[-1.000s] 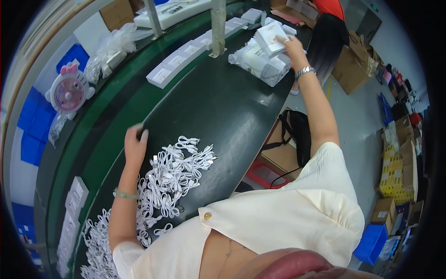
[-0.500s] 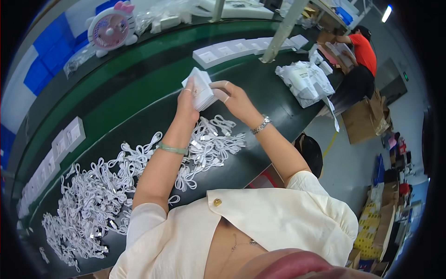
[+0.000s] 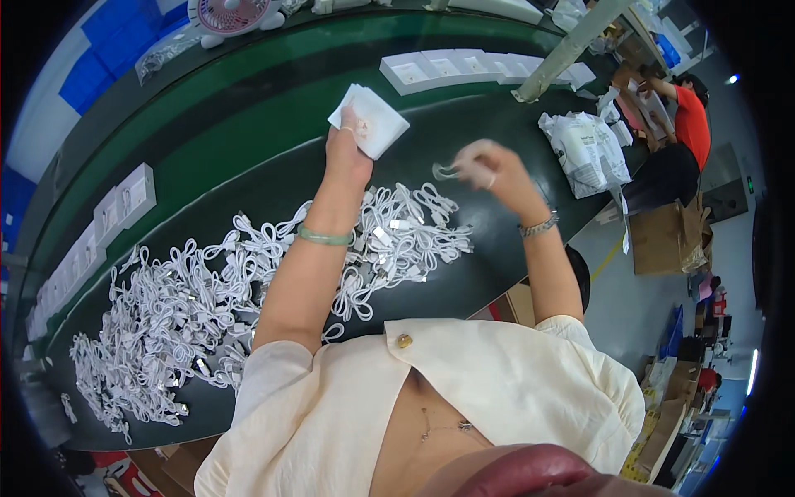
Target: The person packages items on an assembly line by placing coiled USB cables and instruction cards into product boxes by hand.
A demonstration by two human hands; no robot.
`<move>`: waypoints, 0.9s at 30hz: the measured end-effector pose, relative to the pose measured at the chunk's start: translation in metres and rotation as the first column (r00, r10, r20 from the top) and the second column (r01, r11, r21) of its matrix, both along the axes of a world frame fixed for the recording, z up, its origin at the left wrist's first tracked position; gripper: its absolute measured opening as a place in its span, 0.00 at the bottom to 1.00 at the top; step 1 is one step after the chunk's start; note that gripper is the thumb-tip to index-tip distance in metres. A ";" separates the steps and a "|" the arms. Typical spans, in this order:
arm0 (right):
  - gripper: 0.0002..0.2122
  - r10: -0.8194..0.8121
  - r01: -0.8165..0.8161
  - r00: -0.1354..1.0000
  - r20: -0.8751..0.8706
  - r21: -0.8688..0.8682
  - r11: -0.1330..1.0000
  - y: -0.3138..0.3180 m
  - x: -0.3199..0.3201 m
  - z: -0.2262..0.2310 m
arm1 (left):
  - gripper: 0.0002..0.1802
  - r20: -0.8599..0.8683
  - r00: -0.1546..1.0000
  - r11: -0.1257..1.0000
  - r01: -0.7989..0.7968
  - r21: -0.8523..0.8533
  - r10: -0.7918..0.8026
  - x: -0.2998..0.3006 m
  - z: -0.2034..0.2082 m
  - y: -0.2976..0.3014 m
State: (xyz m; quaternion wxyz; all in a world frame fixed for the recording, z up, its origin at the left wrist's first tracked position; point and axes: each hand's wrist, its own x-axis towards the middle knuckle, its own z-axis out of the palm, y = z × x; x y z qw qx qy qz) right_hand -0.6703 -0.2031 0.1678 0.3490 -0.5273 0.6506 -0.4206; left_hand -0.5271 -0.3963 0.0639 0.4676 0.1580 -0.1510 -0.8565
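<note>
My left hand (image 3: 352, 142) is closed round a stack of white folded paper leaflets (image 3: 381, 124), raised above the dark table. To its right, apart from the stack, my right hand (image 3: 489, 168) is smeared by motion, its fingers drawn together. A thin pale loop (image 3: 444, 172), which looks like a rubber band, sticks out from those fingers. Below both hands lies a big heap of coiled white charging cables (image 3: 178, 319), spreading left along the table, with more coiled cables (image 3: 406, 232) just under my left hand.
White open boxes (image 3: 443, 68) stand in a row on the green conveyor belt (image 3: 248, 132), with more boxes (image 3: 124, 199) at the left. A white plastic bag (image 3: 584, 153) lies by a post (image 3: 571, 50). A person in red (image 3: 691, 124) works beyond, beside a cardboard box (image 3: 662, 240).
My right hand has left the stack and moved right, now with the thin pale loop in it. My left hand keeps the stack, turned flatter. The whole view has shifted slightly.
</note>
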 end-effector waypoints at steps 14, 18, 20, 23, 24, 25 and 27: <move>0.13 -0.253 0.219 0.814 -0.523 -0.127 0.967 -0.049 -0.091 -0.039 | 0.29 0.764 0.436 0.755 0.242 -0.609 0.476 -0.025 -0.004 0.044; 0.15 -0.378 0.332 0.711 -0.592 -0.191 0.924 -0.119 -0.176 -0.067 | 0.30 0.730 0.324 0.673 0.287 -0.682 0.602 -0.019 -0.006 0.048; 0.16 -0.434 0.332 0.487 -0.758 -0.299 0.895 -0.151 -0.224 -0.080 | 0.33 0.725 0.349 0.662 0.301 -0.686 0.594 -0.016 -0.001 0.048; 0.18 -0.555 0.457 0.401 -0.729 -0.366 0.811 -0.176 -0.299 -0.097 | 0.33 0.731 0.342 0.661 0.316 -0.681 0.590 -0.016 0.020 0.051; 0.18 -0.563 0.488 0.391 -0.728 -0.354 0.798 -0.186 -0.306 -0.097 | 0.33 0.705 0.343 0.636 0.306 -0.708 0.620 -0.012 0.027 0.049; 0.19 -0.560 0.518 0.403 -0.724 -0.325 0.792 -0.193 -0.310 -0.097 | 0.33 0.716 0.322 0.648 0.305 -0.698 0.619 -0.009 0.037 0.045; 0.19 -0.540 0.574 0.408 -0.736 -0.254 0.779 -0.203 -0.321 -0.106 | 0.31 0.549 0.447 0.421 0.359 -0.833 0.706 -0.009 0.053 0.028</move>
